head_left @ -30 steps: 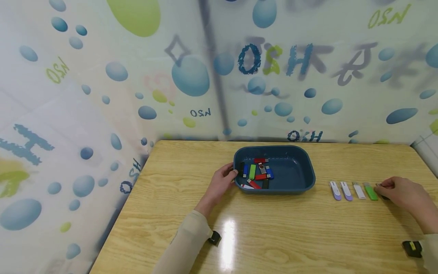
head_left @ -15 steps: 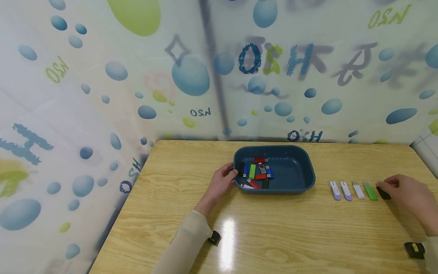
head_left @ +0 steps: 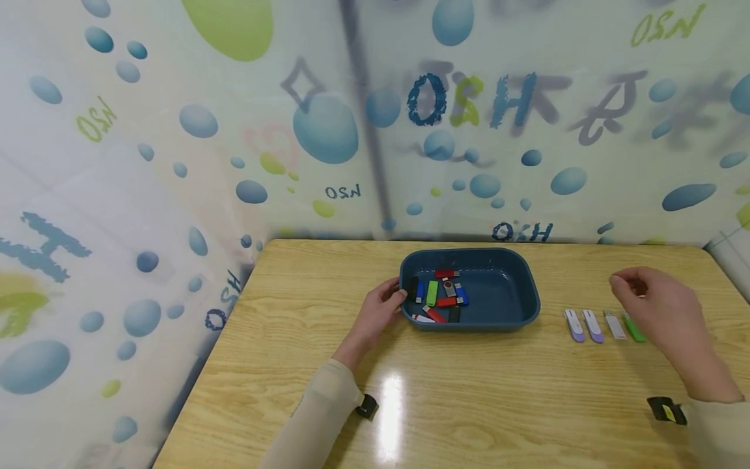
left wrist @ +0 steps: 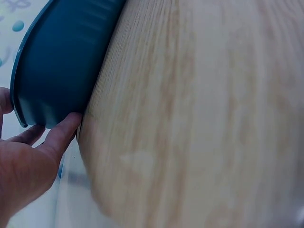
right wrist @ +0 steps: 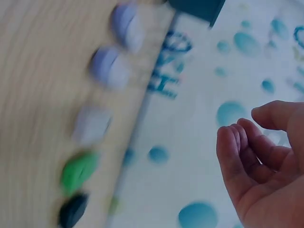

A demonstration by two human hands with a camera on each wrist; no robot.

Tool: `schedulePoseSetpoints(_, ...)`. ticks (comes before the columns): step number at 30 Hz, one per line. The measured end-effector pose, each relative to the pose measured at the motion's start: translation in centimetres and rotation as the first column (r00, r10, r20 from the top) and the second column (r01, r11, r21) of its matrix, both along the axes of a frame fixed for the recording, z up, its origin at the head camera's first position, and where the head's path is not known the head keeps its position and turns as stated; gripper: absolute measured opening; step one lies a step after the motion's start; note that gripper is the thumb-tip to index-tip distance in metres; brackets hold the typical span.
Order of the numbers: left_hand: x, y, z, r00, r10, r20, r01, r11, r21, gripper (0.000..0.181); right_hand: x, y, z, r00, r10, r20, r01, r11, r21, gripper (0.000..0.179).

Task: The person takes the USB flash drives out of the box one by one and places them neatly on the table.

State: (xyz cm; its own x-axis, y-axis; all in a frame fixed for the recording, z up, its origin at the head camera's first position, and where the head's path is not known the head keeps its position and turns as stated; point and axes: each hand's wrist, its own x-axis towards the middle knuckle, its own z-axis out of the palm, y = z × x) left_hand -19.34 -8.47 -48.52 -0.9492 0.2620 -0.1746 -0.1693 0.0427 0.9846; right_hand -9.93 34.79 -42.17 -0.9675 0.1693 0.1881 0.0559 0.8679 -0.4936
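At the left end of the dark blue plastic bin (head_left: 498, 293), my left hand (head_left: 377, 316) grips the wall, thumb at the rim and fingers against the outside (left wrist: 35, 159). Inside lie several USB flash drives, among them a green one (head_left: 432, 293) and a red one (head_left: 447, 274). My right hand (head_left: 668, 319) is in the air over the table's right side, its fingers loosely bent and holding nothing. Below it runs a row of flash drives: two white-and-purple (head_left: 574, 326), one white (head_left: 614, 326), one green (head_left: 633, 327), and one black (right wrist: 73, 210), hidden in the head view.
The wood-grain table (head_left: 469, 404) backs onto a white wall sheet (head_left: 515, 176) printed with blue and green drops and letters. A second sheet (head_left: 88, 189) stands along the left side.
My right hand has let go of the black flash drive at the row's right end, then lifted and moved left. My left hand and the bin have stayed put.
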Motion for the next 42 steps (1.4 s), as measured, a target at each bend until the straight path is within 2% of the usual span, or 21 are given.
schedulePoseSetpoints(6,0.0,0.0,-0.1,1.0,-0.002,-0.003,0.002,1.0,-0.004,0.049,-0.9,-4.5,0.7,0.991,0.112,-0.069,-0.116,0.991,-0.06,0.033)
schedulePoseSetpoints(13,-0.1,0.0,-0.1,1.0,0.0,0.005,0.0,1.0,0.007,0.048,-2.4,-8.9,0.8,0.978,0.188,-0.085,-0.195,0.978,-0.072,0.026)
schedulePoseSetpoints(19,0.0,-0.1,-0.1,1.0,-0.007,-0.002,0.007,1.0,0.004,0.048,-4.1,-11.7,0.4,0.973,0.228,-0.041,-0.231,0.968,-0.094,0.023)
schedulePoseSetpoints(26,0.0,0.0,0.0,1.0,-0.002,-0.005,0.002,1.0,-0.002,0.048,-6.1,-14.1,-0.7,0.96,0.279,0.039,-0.273,0.955,-0.119,0.022)
schedulePoseSetpoints(33,0.1,0.0,0.1,1.0,0.004,-0.014,-0.004,1.0,-0.006,0.048,-7.3,-15.7,-1.7,0.944,0.305,0.127,-0.294,0.951,-0.099,0.025)
schedulePoseSetpoints(42,0.1,0.0,0.1,1.0,0.003,-0.013,-0.003,1.0,-0.013,0.048,-8.5,-17.3,-2.6,0.935,0.292,0.203,-0.289,0.956,-0.045,0.029)
